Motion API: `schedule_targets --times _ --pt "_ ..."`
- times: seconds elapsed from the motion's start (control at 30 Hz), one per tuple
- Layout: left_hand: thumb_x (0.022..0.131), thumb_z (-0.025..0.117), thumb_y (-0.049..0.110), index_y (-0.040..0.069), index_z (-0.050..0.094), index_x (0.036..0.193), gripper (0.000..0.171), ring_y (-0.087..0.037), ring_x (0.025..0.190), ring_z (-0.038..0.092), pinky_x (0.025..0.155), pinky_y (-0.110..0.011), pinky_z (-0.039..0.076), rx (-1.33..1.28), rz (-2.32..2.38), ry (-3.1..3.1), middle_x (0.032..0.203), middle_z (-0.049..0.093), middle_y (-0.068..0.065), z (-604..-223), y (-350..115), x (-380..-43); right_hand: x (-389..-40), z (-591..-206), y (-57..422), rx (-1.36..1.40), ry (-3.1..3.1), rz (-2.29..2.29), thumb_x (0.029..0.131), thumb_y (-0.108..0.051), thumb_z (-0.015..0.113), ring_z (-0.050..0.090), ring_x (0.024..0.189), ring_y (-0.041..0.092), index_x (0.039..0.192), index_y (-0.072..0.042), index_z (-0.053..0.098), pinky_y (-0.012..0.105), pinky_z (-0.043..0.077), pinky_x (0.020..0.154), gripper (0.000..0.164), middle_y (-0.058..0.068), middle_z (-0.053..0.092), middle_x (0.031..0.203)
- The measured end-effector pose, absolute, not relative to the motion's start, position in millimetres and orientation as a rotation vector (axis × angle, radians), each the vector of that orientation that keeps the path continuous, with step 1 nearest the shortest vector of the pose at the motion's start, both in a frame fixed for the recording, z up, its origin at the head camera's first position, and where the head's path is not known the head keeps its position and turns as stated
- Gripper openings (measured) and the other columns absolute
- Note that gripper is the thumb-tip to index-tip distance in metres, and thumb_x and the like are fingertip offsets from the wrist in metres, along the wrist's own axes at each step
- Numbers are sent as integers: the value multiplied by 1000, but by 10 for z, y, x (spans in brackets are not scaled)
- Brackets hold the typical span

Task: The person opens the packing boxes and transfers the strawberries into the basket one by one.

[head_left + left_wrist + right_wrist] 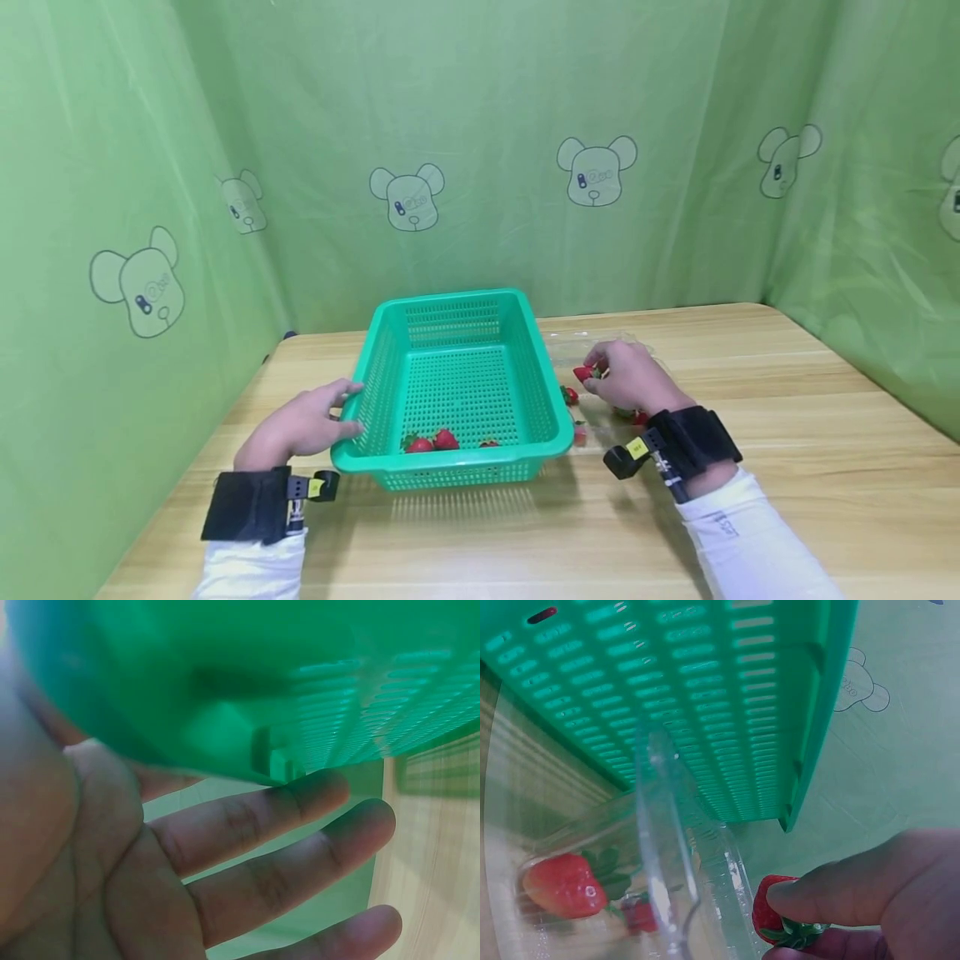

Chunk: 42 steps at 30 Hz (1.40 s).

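My right hand (632, 377) pinches a red strawberry (769, 909) by its green leafy end, between thumb and fingers. It is over a clear plastic box (731, 881) that holds other strawberries (564, 886). At the left rim of a green perforated basket (457, 457), my left hand (311, 419) has its fingers stretched out against the side. The left wrist view shows those fingers (289, 870) extended below the rim, with the thumb hidden. Several strawberries (446, 439) lie inside the basket along its near side.
The basket and box stand side by side on a wooden table (750, 517). A green curtain (487, 100) with bear drawings surrounds the table at the back and sides. The basket's right wall rises right beside the box.
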<state>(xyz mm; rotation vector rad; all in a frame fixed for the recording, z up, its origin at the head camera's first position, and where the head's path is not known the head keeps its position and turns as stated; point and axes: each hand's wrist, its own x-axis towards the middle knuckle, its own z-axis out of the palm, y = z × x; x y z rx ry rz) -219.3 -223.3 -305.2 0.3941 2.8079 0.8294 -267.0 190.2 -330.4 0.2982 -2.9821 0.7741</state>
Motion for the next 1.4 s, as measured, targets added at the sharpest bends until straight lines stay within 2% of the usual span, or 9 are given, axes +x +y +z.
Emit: schedule_targets --times 0.2,0.6,1.4 --pt "90 63 16 -1 36 141 60 -47 121 46 94 -58 44 405 825 2805 135 47 -33 -3050 -2235 -2182 -2652 -3272 1891 306 -2969 759 84 -14 69 56 67 22 108 1 62 30 47 51 29 20 64 98" --pt "90 63 16 0 36 142 61 -47 122 46 94 -59 43 390 830 2805 136 47 -32 -3060 -2249 -2189 -2619 -3219 1859 350 -2937 720 84 -14 69 60 77 25 108 0 63 41 51 67 29 18 67 96" --pt "90 63 16 1 35 142 61 -47 122 45 94 -59 43 397 828 2803 137 46 -32 -3063 -2248 -2197 -2544 -3092 1765 402 -2866 723 84 -11 69 62 73 23 106 1 64 40 55 65 25 17 68 93"
